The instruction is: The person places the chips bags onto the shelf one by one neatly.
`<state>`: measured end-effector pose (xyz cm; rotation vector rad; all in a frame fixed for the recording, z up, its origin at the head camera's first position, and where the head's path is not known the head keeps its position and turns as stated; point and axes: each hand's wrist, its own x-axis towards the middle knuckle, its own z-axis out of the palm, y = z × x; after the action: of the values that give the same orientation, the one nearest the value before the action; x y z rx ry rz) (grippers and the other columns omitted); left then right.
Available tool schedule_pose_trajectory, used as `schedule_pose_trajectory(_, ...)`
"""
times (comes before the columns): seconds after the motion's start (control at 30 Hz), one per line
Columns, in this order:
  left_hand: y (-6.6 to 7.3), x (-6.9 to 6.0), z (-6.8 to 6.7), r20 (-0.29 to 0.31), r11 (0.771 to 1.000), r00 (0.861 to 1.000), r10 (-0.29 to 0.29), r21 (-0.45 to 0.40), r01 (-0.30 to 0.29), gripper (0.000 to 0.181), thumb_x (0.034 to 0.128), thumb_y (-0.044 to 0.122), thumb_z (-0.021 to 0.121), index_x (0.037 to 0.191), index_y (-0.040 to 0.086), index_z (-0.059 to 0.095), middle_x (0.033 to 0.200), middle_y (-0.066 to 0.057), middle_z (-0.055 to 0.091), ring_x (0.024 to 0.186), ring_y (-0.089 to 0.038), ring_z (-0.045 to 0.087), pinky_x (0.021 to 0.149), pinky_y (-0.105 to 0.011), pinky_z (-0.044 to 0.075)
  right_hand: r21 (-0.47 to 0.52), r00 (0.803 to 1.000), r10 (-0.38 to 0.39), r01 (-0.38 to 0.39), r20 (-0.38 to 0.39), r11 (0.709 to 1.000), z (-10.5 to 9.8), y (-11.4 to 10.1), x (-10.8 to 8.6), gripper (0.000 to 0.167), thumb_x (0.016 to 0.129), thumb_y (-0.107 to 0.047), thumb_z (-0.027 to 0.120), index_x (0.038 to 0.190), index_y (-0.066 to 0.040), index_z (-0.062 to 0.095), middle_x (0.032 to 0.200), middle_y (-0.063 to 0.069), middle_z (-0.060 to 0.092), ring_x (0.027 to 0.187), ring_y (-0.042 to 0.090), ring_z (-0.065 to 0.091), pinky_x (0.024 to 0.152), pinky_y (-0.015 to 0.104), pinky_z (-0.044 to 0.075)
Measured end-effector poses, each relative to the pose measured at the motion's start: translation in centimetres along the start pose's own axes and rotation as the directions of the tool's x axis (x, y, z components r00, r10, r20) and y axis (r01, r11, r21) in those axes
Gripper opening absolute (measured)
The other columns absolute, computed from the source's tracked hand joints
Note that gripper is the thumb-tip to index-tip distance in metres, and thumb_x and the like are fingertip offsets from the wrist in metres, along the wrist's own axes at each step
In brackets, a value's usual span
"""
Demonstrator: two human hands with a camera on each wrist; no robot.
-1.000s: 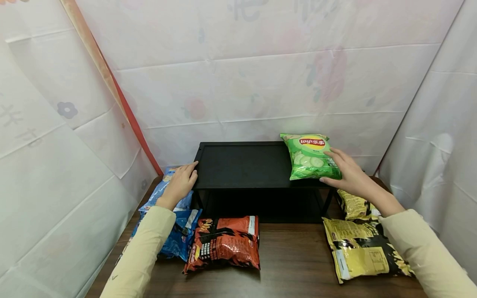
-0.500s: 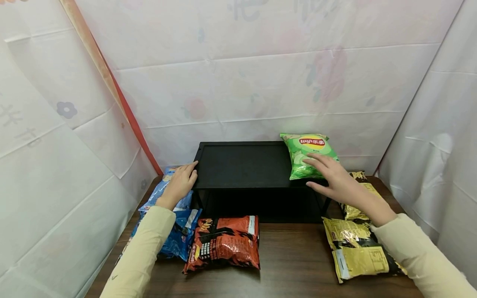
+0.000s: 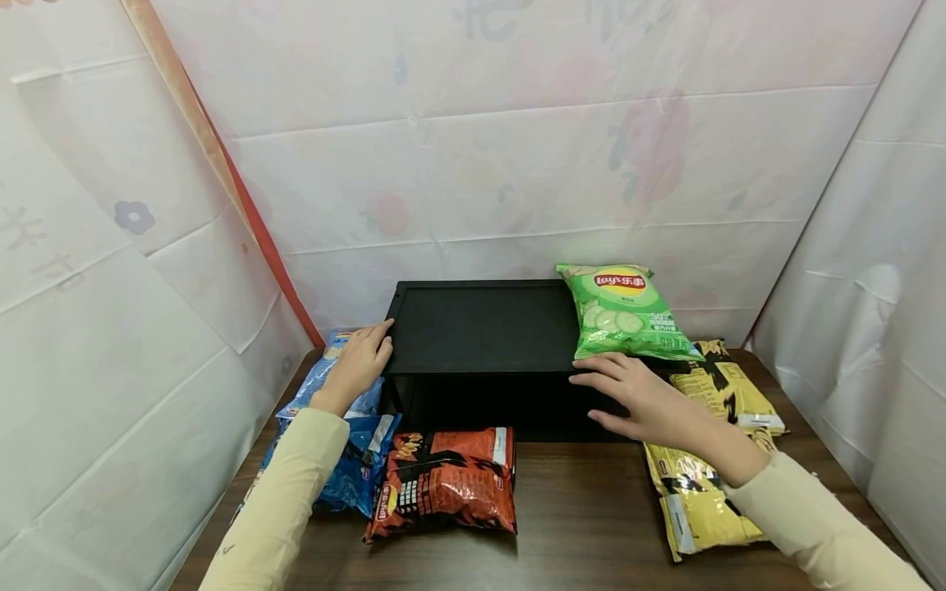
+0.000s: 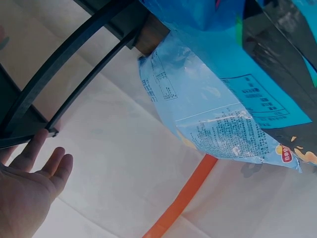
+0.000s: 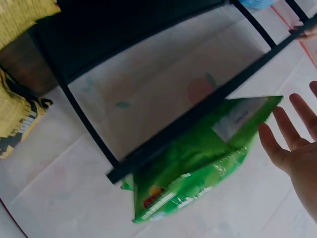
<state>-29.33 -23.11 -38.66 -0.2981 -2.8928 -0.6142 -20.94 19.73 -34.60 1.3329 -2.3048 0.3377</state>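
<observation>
My left hand [image 3: 358, 365] rests its fingertips on the left edge of a black two-level rack [image 3: 480, 328]. The left wrist view shows that hand [image 4: 29, 198] with the fingers loosely extended at the rack's frame. A green bag of Lay's potato chips [image 3: 621, 308] lies on the right end of the rack's top, its front side up. Just in front of it, near the rack's front edge, hovers my right hand [image 3: 639, 402] with fingers spread and nothing held. In the right wrist view its fingers appear apart from the green bag [image 5: 213, 153].
Blue chip bags [image 3: 355, 464] lie left of the rack. A red chip bag [image 3: 451, 484] is on the wooden table [image 3: 569, 509] before it. Yellow chip bags [image 3: 695, 509] lie at the right, partly hidden by my right arm. White printed cloth [image 3: 480, 164] surrounds the table.
My right hand has drawn away from the green bag, down and toward me, uncovering the bag's front. The left hand and the bags have stayed put.
</observation>
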Motion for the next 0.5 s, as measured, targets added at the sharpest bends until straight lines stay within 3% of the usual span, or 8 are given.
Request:
schedule_pose_trajectory(0.23, 0.0, 0.0, 0.0, -0.004, 1.0, 1.0, 0.004, 0.003, -0.004, 0.05, 0.0993, 0.031, 0.028, 0.144, 0.011, 0.029, 0.143, -0.02, 0.035, 0.131, -0.038, 0.029, 0.109, -0.055, 0.022, 0.003, 1.0, -0.009, 0.009, -0.005, 1.0, 0.9, -0.2, -1.2, 0.053, 0.071, -0.018, 0.076, 0.121, -0.017, 0.057, 0.129, 0.01, 0.05, 0.116, 0.03, 0.046, 0.086, 0.051, 0.043)
schedule_pose_trajectory(0.5, -0.1, 0.1, 0.1, -0.012, 1.0, 1.0, 0.007, 0.007, -0.007, 0.049, 0.0991, 0.031, 0.028, 0.144, 0.011, 0.029, 0.143, -0.019, 0.036, 0.131, -0.038, 0.03, 0.109, -0.055, 0.022, 0.012, 0.992, 0.073, -0.075, 0.103, 0.997, 1.5, -0.2, -2.3, 0.05, 0.076, -0.024, 0.073, 0.122, -0.019, 0.056, 0.13, 0.006, 0.05, 0.116, 0.026, 0.046, 0.087, 0.049, 0.043)
